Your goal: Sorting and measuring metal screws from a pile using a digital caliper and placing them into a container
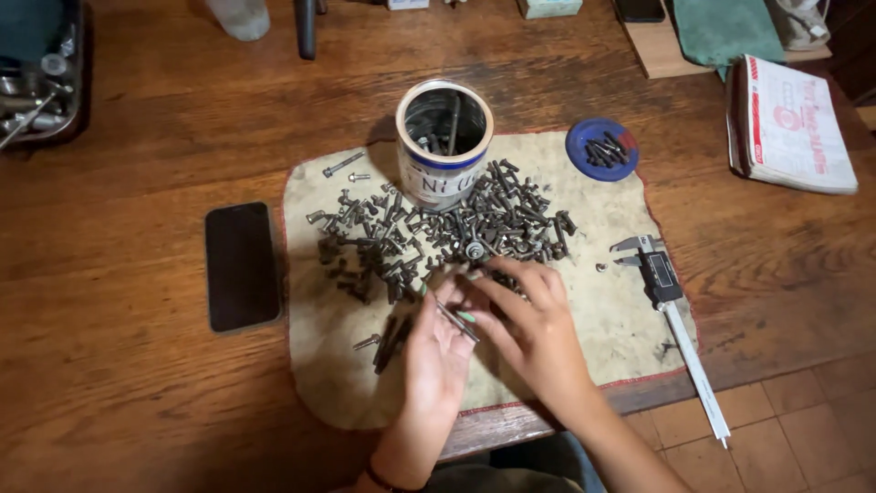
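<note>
A heap of dark bolts and screws (438,228) lies spread on a beige cloth (602,310). My left hand (436,351) is palm up at the near edge of the heap, with a long thin bolt (453,321) lying across its fingers. Over the pile's near edge, my right hand (529,315) has its fingers spread and bent down among the bolts, touching them and the long bolt's end. An open metal can (444,137) with a few bolts inside stands at the far side of the heap.
A blue lid (601,149) with several screws sits at the cloth's far right. A digital caliper (671,310) lies along its right side, past the table edge. A black phone (241,265) lies left of the cloth. A booklet (794,123) is at the far right, and a metal tray (41,78) at the far left.
</note>
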